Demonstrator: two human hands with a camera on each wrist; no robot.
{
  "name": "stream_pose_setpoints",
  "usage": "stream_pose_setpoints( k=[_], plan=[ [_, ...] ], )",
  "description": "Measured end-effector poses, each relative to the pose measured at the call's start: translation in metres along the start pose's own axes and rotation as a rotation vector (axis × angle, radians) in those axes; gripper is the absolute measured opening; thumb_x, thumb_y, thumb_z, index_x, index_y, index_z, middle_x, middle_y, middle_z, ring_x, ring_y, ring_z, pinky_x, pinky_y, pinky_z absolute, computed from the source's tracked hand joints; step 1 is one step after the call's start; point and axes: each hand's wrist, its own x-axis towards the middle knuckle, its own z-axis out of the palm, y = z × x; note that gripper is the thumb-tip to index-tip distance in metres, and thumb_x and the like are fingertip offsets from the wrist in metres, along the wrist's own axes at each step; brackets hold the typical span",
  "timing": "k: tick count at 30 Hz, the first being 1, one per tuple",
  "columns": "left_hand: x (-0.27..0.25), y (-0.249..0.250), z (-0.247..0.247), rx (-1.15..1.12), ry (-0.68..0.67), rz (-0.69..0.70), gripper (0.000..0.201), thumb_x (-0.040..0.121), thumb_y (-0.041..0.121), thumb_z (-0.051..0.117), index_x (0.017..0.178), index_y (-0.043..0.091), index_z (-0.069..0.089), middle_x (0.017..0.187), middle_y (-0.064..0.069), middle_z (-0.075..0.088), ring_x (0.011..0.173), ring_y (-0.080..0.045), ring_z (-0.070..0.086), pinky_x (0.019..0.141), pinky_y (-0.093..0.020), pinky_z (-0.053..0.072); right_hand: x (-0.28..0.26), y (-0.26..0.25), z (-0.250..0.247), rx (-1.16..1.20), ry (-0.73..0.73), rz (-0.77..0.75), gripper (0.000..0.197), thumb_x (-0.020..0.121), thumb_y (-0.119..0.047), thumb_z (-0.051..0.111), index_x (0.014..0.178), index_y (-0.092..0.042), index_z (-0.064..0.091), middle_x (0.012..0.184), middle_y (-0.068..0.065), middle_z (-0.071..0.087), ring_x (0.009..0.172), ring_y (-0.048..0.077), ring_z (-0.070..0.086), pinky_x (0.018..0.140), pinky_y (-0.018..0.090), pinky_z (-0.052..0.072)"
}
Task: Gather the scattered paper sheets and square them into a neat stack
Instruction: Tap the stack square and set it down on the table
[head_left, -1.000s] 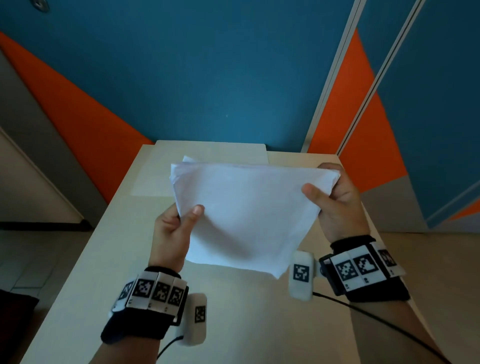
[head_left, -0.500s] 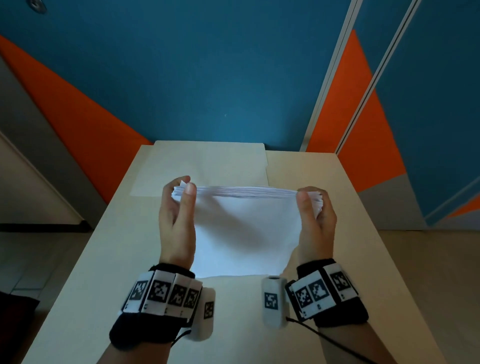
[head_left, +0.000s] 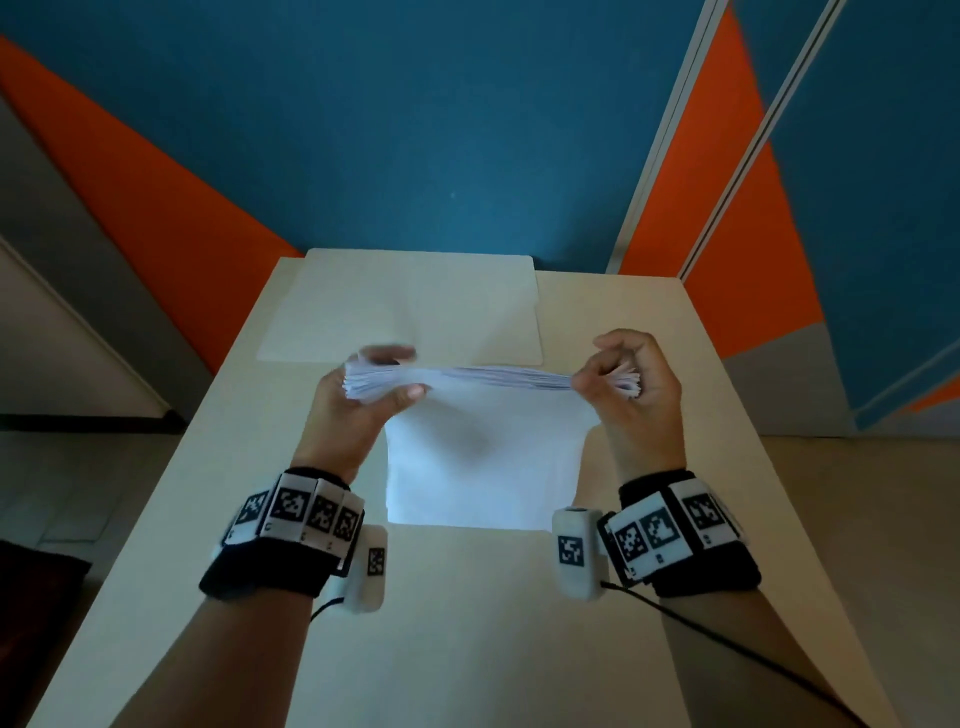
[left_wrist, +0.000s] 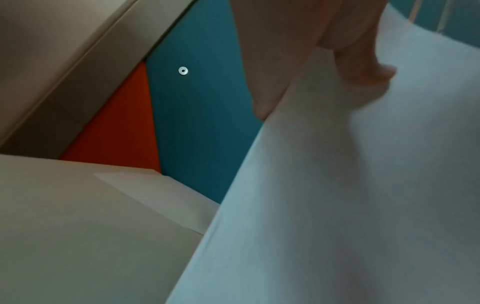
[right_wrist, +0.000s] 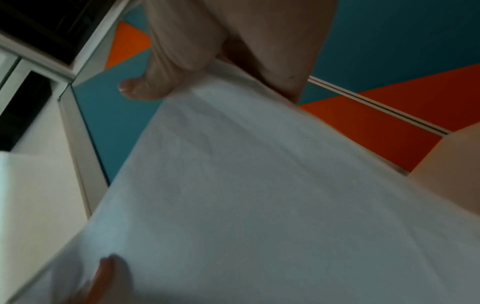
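So the paper stack (head_left: 483, 447) is upright on the worktop (head_left: 467, 623) now, bottom edge down, where a second ago it hung tilted in the air. Left hand (head_left: 358, 410) and right hand (head_left: 631, 395) each pinch a top corner. Top edges look fairly flush but fanned at the right corner, so I'd guess more tapping's needed.

White paper sheets (head_left: 483, 457), pale beige table (head_left: 467, 649), teal-and-orange wall (head_left: 415, 130)

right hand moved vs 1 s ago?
Yes. The right hand has dropped from the table's far right corner toward its middle, gripping the paper stack.
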Motion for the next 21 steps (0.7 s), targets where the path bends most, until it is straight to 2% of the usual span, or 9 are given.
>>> stream_pose_setpoints(
  k=[3, 6, 8, 10, 12, 15, 17, 19, 21],
  plan=[
    [0.004, 0.005, 0.007, 0.011, 0.071, 0.016, 0.022, 0.078, -0.007, 0.066, 0.071, 0.014, 0.066, 0.064, 0.012, 0.069, 0.062, 0.005, 0.064, 0.063, -0.012, 0.049, 0.006, 0.003, -0.006, -0.036, -0.050, 0.006, 0.035, 0.059, -0.016, 0.077, 0.086, -0.019, 0.054, 0.068, -0.016, 0.059, 0.061, -0.008, 0.053, 0.058, 0.007, 0.045],
    [0.012, 0.016, 0.010, -0.071, 0.124, 0.031, 0.023, 0.079, -0.006, 0.065, 0.071, 0.015, 0.069, 0.059, 0.019, 0.070, 0.058, 0.006, 0.066, 0.059, -0.009, 0.050, 0.014, 0.004, -0.014, -0.118, -0.109, 0.113, 0.043, 0.061, -0.005, 0.082, 0.091, -0.026, 0.058, 0.085, -0.013, 0.066, 0.078, -0.004, 0.065, 0.068, 0.013, 0.052],
    [0.015, 0.024, 0.010, -0.104, 0.123, 0.059, 0.028, 0.078, -0.006, 0.065, 0.067, 0.019, 0.072, 0.062, 0.017, 0.072, 0.061, 0.003, 0.067, 0.061, -0.012, 0.052, 0.013, 0.007, -0.017, -0.162, -0.143, 0.198, 0.034, 0.067, 0.002, 0.077, 0.084, -0.024, 0.064, 0.072, -0.018, 0.072, 0.071, -0.007, 0.067, 0.062, 0.010, 0.052],
    [0.015, 0.030, 0.010, -0.100, 0.097, 0.087, 0.025, 0.077, -0.005, 0.067, 0.070, 0.019, 0.074, 0.068, 0.015, 0.074, 0.068, 0.000, 0.069, 0.067, -0.015, 0.055, 0.011, 0.009, -0.020, -0.164, -0.128, 0.213, 0.028, 0.070, 0.005, 0.074, 0.072, -0.022, 0.066, 0.060, -0.022, 0.070, 0.062, -0.008, 0.066, 0.058, 0.008, 0.051],
    [0.012, 0.032, 0.010, -0.116, 0.083, 0.102, 0.023, 0.075, 0.000, 0.069, 0.071, 0.021, 0.077, 0.074, 0.014, 0.075, 0.074, -0.003, 0.070, 0.072, -0.017, 0.055, 0.010, 0.009, -0.022, -0.127, -0.083, 0.206, 0.030, 0.071, 0.007, 0.072, 0.070, -0.022, 0.065, 0.058, -0.023, 0.069, 0.059, -0.008, 0.066, 0.056, 0.009, 0.051],
    [0.002, 0.024, 0.013, -0.083, 0.094, 0.116, 0.024, 0.077, 0.001, 0.069, 0.077, 0.025, 0.075, 0.077, 0.018, 0.075, 0.077, 0.002, 0.070, 0.071, -0.014, 0.053, 0.005, 0.016, -0.023, -0.093, -0.046, 0.210, 0.027, 0.074, 0.006, 0.070, 0.072, -0.020, 0.065, 0.058, -0.023, 0.069, 0.057, -0.008, 0.065, 0.053, 0.009, 0.049],
    [-0.008, 0.013, 0.018, -0.034, 0.097, 0.075, 0.021, 0.078, 0.003, 0.069, 0.085, 0.022, 0.070, 0.079, 0.019, 0.074, 0.078, 0.003, 0.069, 0.069, -0.012, 0.053, -0.005, 0.029, -0.023, -0.113, -0.034, 0.288, 0.024, 0.074, 0.002, 0.072, 0.072, -0.021, 0.065, 0.057, -0.022, 0.069, 0.055, -0.007, 0.065, 0.053, 0.009, 0.050],
    [-0.016, -0.001, 0.025, -0.024, 0.086, 0.003, 0.024, 0.078, 0.004, 0.070, 0.089, 0.025, 0.069, 0.081, 0.019, 0.075, 0.079, 0.003, 0.069, 0.069, -0.014, 0.054, -0.014, 0.041, -0.024, -0.103, -0.001, 0.401, 0.021, 0.073, -0.005, 0.075, 0.074, -0.022, 0.064, 0.058, -0.019, 0.069, 0.059, -0.004, 0.066, 0.057, 0.010, 0.053],
    [-0.018, -0.005, 0.033, -0.019, 0.101, -0.047, 0.024, 0.078, 0.005, 0.071, 0.083, 0.028, 0.069, 0.075, 0.020, 0.074, 0.073, 0.004, 0.070, 0.066, -0.016, 0.055, -0.017, 0.046, -0.024, -0.124, 0.021, 0.442, 0.016, 0.074, -0.010, 0.076, 0.077, -0.021, 0.065, 0.065, -0.015, 0.070, 0.068, 0.005, 0.067, 0.069, 0.018, 0.055]
  ],
)
